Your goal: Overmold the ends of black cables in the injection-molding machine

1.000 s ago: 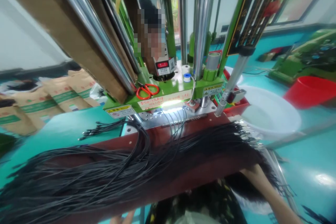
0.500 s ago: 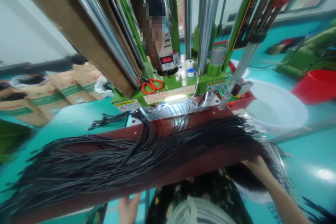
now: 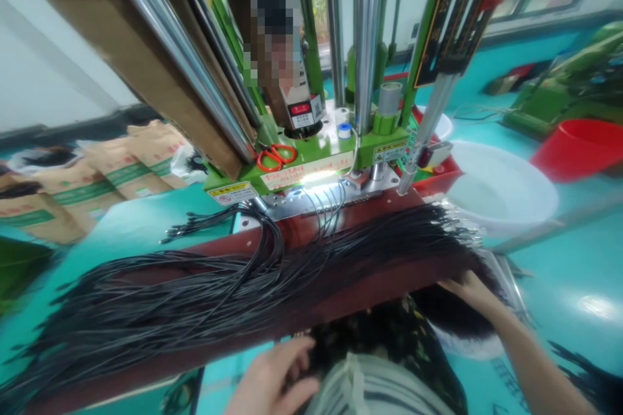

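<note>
Long black cables (image 3: 195, 292) lie in a thick bundle across a dark red board (image 3: 379, 292). Below the board's front edge, my left hand (image 3: 277, 379) is held near my lap, its fingers apart and nothing in them. My right hand (image 3: 467, 288) is at the board's right front edge, by the cable ends; its fingertips are hidden. Several thin cables run from the bundle up to a lit metal plate (image 3: 287, 204) under the green machine (image 3: 311, 152). A smaller bunch of cable ends (image 3: 195, 224) sticks out to the left.
Red-handled scissors (image 3: 276, 157) and a blue-and-white spool (image 3: 344, 131) rest on the machine. Metal columns rise above it. Paper sacks (image 3: 107, 168) stand at the left. A white tub (image 3: 501, 188) and a red bucket (image 3: 579, 149) are at the right.
My left hand has moved up and right, showing more of itself with its fingers spread. My right hand stays by the board's edge. The view has shifted slightly.
</note>
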The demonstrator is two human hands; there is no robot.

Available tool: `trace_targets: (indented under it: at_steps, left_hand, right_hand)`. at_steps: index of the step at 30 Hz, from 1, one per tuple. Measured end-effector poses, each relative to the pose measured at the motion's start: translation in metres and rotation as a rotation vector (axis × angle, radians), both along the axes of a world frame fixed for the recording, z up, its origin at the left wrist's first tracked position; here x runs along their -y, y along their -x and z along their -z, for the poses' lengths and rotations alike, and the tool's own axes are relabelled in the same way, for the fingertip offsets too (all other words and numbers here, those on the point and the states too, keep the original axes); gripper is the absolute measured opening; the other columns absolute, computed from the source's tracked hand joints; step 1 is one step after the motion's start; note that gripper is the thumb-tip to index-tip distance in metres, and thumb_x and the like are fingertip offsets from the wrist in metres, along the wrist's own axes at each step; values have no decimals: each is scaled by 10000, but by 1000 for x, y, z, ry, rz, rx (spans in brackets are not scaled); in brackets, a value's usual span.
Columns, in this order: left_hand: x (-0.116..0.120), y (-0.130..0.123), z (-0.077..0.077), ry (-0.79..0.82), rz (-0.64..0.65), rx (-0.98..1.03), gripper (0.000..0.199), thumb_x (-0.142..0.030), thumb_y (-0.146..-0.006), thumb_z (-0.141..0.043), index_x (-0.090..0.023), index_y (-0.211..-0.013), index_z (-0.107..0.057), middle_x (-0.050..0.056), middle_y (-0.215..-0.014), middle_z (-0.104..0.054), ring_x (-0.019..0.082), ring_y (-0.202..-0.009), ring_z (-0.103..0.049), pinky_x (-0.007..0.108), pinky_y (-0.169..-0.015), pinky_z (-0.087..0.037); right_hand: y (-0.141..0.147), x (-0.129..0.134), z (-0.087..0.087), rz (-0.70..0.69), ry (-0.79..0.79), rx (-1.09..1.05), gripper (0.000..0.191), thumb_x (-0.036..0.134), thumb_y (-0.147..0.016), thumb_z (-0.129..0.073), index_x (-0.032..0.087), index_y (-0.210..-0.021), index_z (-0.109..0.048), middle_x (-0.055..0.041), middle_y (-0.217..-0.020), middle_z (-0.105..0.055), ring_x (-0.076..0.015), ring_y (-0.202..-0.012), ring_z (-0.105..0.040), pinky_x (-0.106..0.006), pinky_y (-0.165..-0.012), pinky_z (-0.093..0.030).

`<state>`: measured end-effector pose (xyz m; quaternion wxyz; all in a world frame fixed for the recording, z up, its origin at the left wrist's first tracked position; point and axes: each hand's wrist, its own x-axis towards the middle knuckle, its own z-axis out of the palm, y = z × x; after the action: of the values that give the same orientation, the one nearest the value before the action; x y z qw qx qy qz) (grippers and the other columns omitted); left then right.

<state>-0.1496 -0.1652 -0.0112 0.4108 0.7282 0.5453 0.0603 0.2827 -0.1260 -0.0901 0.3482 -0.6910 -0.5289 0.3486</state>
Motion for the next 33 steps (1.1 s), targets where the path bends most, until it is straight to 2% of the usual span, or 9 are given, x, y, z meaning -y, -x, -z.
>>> trace_targets:
  at_steps: [3, 5, 7, 10, 15, 19, 25, 29, 33]
  left_hand:
    - [-36, -64, -20, -448, 155, 20, 522, -505, -772, -523, -214, -1205, -517, 95, -1114, -584, 239, -1053, -505, 393, -954, -366]
    - [-66, -103, -24, -651, 200, -60, 634, -538, -742, -544, -161, -1246, -465, 132, -1187, -520, 275, -1089, -457, 444, -941, -363]
    - [-94, -132, -23, -766, 205, -201, 710, -563, -711, -565, -138, -1263, -429, 152, -1193, -498, 303, -1075, -450, 468, -892, -387]
    - [-122, -156, -22, -801, 249, -407, 547, -508, -749, -556, -133, -1143, -503, 131, -1043, -554, 289, -973, -511, 429, -809, -430]
    - [-138, -165, -25, -736, 483, -505, 304, -409, -797, -539, -142, -941, -525, 80, -886, -573, 230, -809, -580, 312, -649, -461]
    - [-141, -163, -30, -744, 599, -490, 205, -327, -848, -473, -148, -941, -516, 66, -878, -582, 202, -740, -590, 286, -598, -449]
    - [-150, -151, -46, -836, 434, -193, 163, -301, -858, -460, -181, -886, -567, 60, -952, -590, 190, -899, -555, 293, -746, -454]
    - [-149, -144, -52, -861, 273, 24, 132, -289, -832, -511, -181, -854, -584, 46, -867, -590, 175, -841, -557, 301, -752, -460]
    - [-147, -139, -53, -888, 230, 150, 166, -291, -845, -491, -183, -927, -588, 52, -922, -620, 166, -863, -573, 301, -793, -458]
  right_hand:
    - [-1, -1, 4, 19, -35, 6, 469, 470, -609, -611, 148, -950, -581, -134, -972, -639, -338, -937, -580, -469, -843, -465]
    - [-2, 0, 5, 29, -48, 13, 459, 427, -614, -608, 140, -970, -568, -140, -999, -633, -338, -946, -577, -462, -837, -470]
    - [-3, 3, 5, 15, -62, 28, 462, 391, -627, -596, 129, -1005, -552, -151, -1035, -620, -346, -973, -564, -478, -863, -452]
    - [-6, 12, 6, -28, -132, 41, 528, 340, -660, -568, 131, -1138, -484, -161, -1163, -555, -341, -1060, -516, -489, -920, -410]
    - [-16, 32, 11, -48, -171, 91, 735, 278, -720, -517, 156, -1373, -202, -155, -1338, -391, -276, -1104, -493, -455, -915, -431]
    - [-21, 40, 6, -42, -176, 139, 723, 243, -741, -485, 203, -1391, -170, -135, -1358, -363, -249, -1079, -514, -440, -897, -447]
    - [-21, 45, -13, -47, -182, 139, 692, 246, -773, -484, 239, -1391, -173, -132, -1353, -376, -236, -1036, -559, -419, -882, -469]
    - [-21, 46, -25, -51, -212, 188, 639, 258, -786, -471, 222, -1372, -217, -144, -1312, -421, -231, -982, -593, -408, -853, -491]
    - [-19, 45, -36, -91, -229, 313, 567, 247, -815, -429, 185, -1353, -261, -150, -1272, -463, -214, -954, -606, -388, -841, -499]
